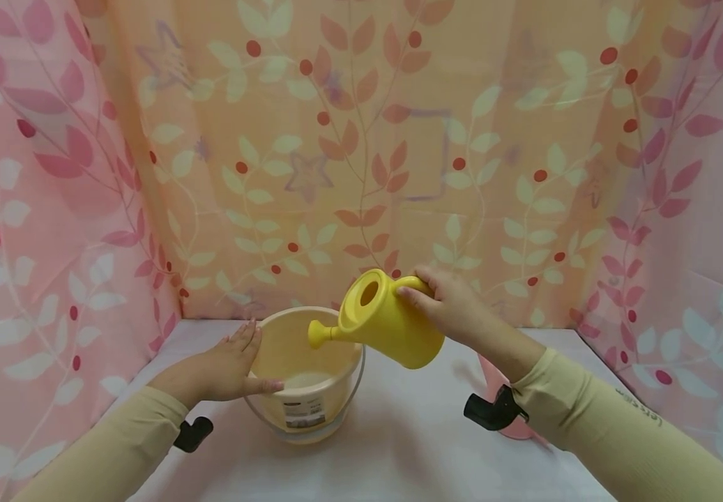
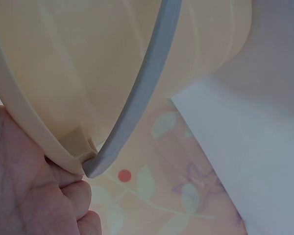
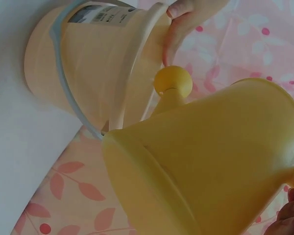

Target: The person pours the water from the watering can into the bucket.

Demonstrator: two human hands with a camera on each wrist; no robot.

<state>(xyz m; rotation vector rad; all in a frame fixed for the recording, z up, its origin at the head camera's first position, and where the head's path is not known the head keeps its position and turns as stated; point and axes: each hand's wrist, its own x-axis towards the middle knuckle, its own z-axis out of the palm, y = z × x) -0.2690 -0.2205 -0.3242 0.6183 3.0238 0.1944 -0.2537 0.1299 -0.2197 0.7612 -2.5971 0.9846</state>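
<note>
My right hand (image 1: 443, 303) grips the handle of a yellow watering can (image 1: 401, 331), which it holds up off the table. The can is tilted left, its rose-tipped spout (image 1: 323, 334) over the mouth of a cream bucket (image 1: 323, 411). No water shows leaving the spout. My left hand (image 1: 226, 362) rests on the bucket's left rim, with straight fingers and the thumb spread across the front of the rim. In the left wrist view that hand's palm (image 2: 24, 181) lies against the rim near the grey handle (image 2: 142, 93). The bucket stands upright, with a label on its front.
On the white table (image 1: 392, 446) a pink object (image 1: 516, 427) stands at the right, partly hidden behind my right forearm. Leaf-patterned cloth (image 1: 361, 139) hangs at the back and both sides. Black wrist mounts (image 1: 493, 410) jut below my sleeves.
</note>
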